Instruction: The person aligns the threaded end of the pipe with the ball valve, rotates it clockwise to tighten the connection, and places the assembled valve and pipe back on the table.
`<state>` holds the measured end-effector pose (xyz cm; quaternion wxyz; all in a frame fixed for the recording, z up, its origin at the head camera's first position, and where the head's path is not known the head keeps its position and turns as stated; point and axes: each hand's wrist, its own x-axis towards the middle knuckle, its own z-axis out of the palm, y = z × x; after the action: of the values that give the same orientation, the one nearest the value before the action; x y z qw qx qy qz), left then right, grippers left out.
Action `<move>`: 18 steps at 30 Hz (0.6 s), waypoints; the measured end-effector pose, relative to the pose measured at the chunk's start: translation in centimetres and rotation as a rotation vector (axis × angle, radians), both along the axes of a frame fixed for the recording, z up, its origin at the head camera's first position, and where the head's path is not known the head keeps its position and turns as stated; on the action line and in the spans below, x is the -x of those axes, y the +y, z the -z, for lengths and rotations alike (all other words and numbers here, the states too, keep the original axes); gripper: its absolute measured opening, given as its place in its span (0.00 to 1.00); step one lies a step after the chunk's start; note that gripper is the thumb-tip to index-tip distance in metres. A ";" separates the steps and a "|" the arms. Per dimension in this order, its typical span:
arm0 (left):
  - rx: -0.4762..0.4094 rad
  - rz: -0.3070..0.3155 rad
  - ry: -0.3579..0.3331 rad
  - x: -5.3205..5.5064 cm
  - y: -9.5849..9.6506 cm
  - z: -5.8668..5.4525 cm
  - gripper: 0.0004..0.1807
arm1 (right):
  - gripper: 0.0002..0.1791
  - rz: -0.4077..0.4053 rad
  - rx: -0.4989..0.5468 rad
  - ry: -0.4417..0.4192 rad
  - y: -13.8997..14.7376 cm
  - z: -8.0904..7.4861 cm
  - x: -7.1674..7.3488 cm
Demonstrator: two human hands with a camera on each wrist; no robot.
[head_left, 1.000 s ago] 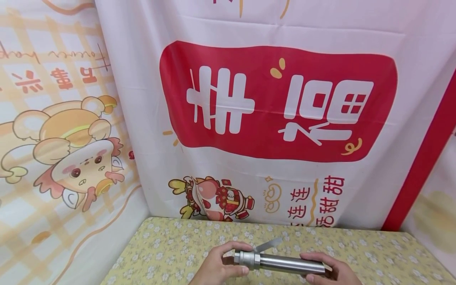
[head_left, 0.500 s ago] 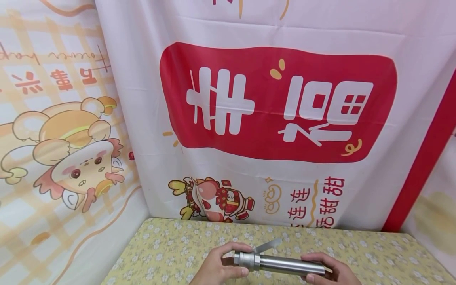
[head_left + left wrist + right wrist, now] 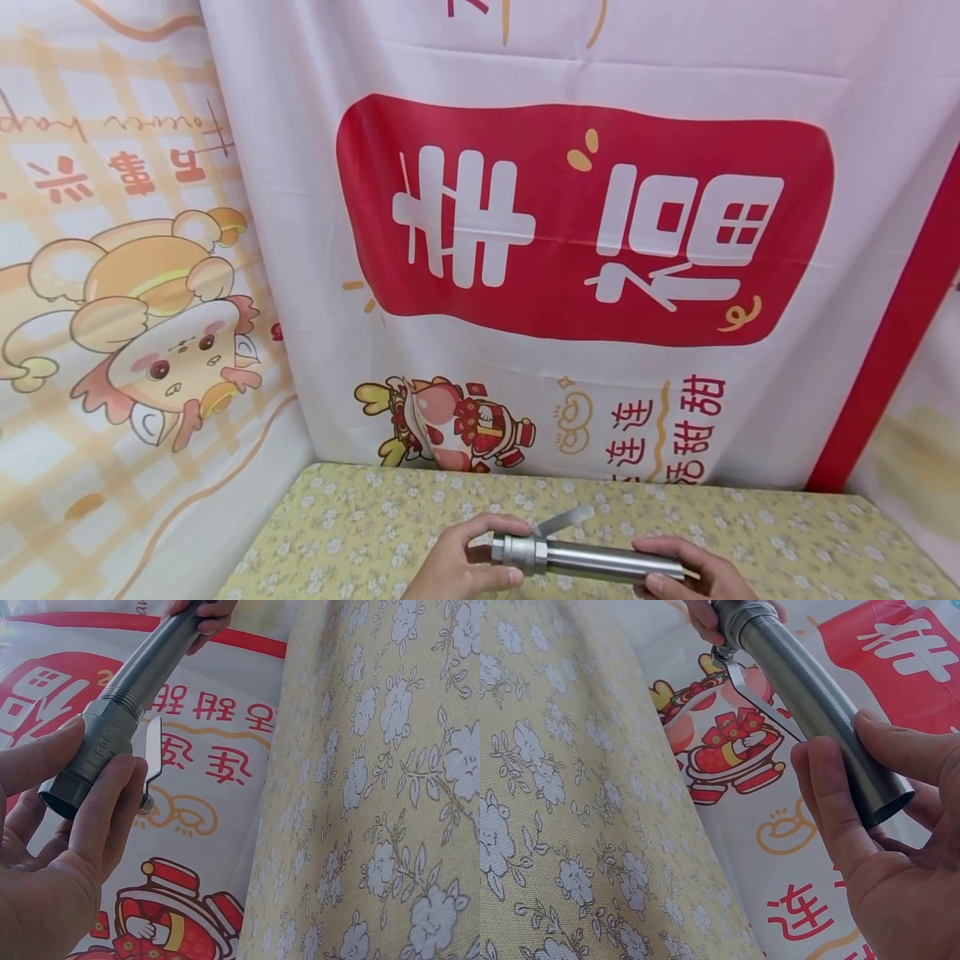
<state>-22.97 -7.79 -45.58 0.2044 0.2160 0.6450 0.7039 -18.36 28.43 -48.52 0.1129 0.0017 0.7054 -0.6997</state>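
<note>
My left hand [image 3: 461, 558] grips a metal ball valve [image 3: 519, 550], thumb on one side and fingers on the other. In the left wrist view the valve body [image 3: 105, 742] carries raised markings, and its open hexagonal end faces the palm. A flat lever handle [image 3: 566, 520] sticks out from the valve, angled along the pipe. Joined to the valve's other end is a straight steel pipe [image 3: 607, 560], with screw threads [image 3: 124, 701] showing at the joint. My right hand [image 3: 697, 571] holds the pipe's free end between thumb and fingers. That hollow end [image 3: 891, 810] is visible in the right wrist view.
Below the hands lies a table with a yellow floral cloth [image 3: 337, 533]. A white hanging cloth with a red printed panel [image 3: 570, 308] stands behind it. Another printed cloth [image 3: 165, 283] hangs at the left.
The head view has shifted slightly, so the backdrop sits a little lower. Both hands keep the same hold on the valve and pipe.
</note>
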 end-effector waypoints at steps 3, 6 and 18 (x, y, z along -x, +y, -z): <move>-0.005 0.002 0.003 0.0 -0.1 0.0 0.25 | 0.36 0.011 -0.011 0.011 -0.1 0.1 0.0; -0.008 0.004 0.004 0.0 -0.1 0.0 0.25 | 0.37 0.016 -0.024 0.022 -0.2 0.2 0.1; -0.001 0.004 0.028 0.0 -0.2 0.3 0.26 | 0.31 0.065 -0.070 0.015 -0.4 0.1 0.3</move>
<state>-23.00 -7.97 -45.84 0.1967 0.2270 0.6471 0.7008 -18.65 28.04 -48.61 0.0848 0.0231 0.7298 -0.6780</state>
